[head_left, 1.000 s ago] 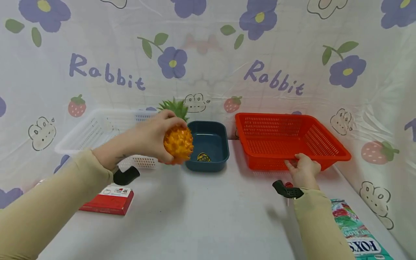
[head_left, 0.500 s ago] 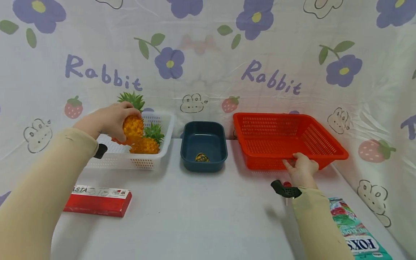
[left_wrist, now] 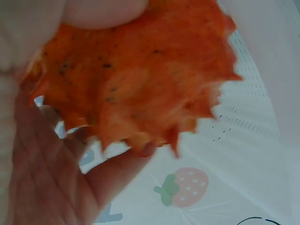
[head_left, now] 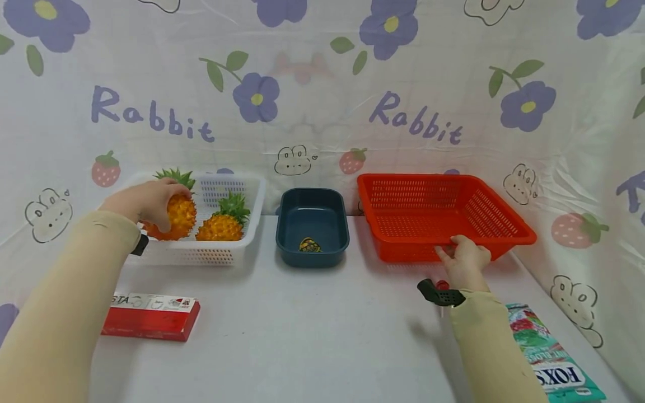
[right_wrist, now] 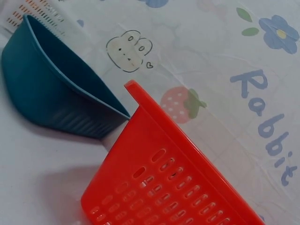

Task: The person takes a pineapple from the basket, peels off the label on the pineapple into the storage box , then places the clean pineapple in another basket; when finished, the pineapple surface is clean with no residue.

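In the head view my left hand point(head_left: 146, 204) grips a pineapple point(head_left: 182, 217) with green leaves, low over the left part of a white basket point(head_left: 256, 215). The left wrist view has the orange, spiky body of this pineapple point(left_wrist: 140, 84) close up, thumb and fingers around it. A second pineapple point(head_left: 220, 228) lies inside the basket, just to the right. Across the table, my right hand point(head_left: 467, 262) holds the front rim of a red basket point(head_left: 403, 251), thumb below the edge. That hand does not show in the right wrist view, where the red basket's wall point(right_wrist: 154, 183) does.
Between the baskets stands a dark blue bin point(head_left: 312, 258) with a small yellow-and-black item point(head_left: 309, 245) in it. A red pasta box point(head_left: 146, 322) lies front left. At right are a teal Fox's bag point(head_left: 554, 358) and a red-topped stick point(head_left: 442, 285), partly behind the wrist.
My left hand has carried the pineapple left from in front of the dark blue bin to the white basket, then lowered it. My right hand has stayed on the red basket's rim.
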